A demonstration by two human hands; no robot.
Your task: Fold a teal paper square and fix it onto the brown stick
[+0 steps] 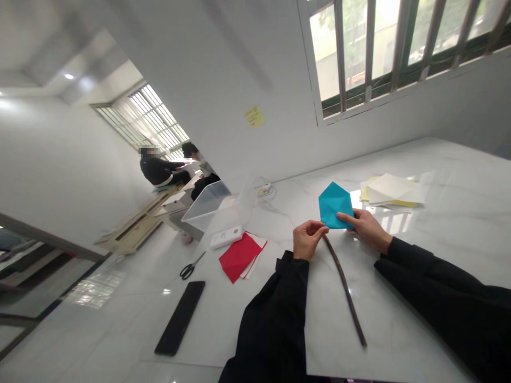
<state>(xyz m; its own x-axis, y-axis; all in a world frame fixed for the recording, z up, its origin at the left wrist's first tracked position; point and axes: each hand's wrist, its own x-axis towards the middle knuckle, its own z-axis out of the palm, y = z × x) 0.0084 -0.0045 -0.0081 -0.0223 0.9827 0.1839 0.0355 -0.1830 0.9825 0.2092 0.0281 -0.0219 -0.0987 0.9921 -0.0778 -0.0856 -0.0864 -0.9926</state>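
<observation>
A blue folded paper (334, 203) with a pointed top is held up over the white marble-patterned table. My right hand (368, 226) grips its lower right side, the thumb lying across the front. At its lower left corner, my left hand (308, 239) is closed in a pinch, thumb against forefinger, touching the corner. A thin brown stick (345, 287) lies on the table between my forearms, its upper end close by my left fingertips.
Red paper (240, 257), a white box-like device (226, 238), scissors (191, 267) and a black slab (180, 318) lie left. Cream and yellow papers (393, 190) lie back right. A clear bin (207, 205) stands at the left edge. Two people sit far behind.
</observation>
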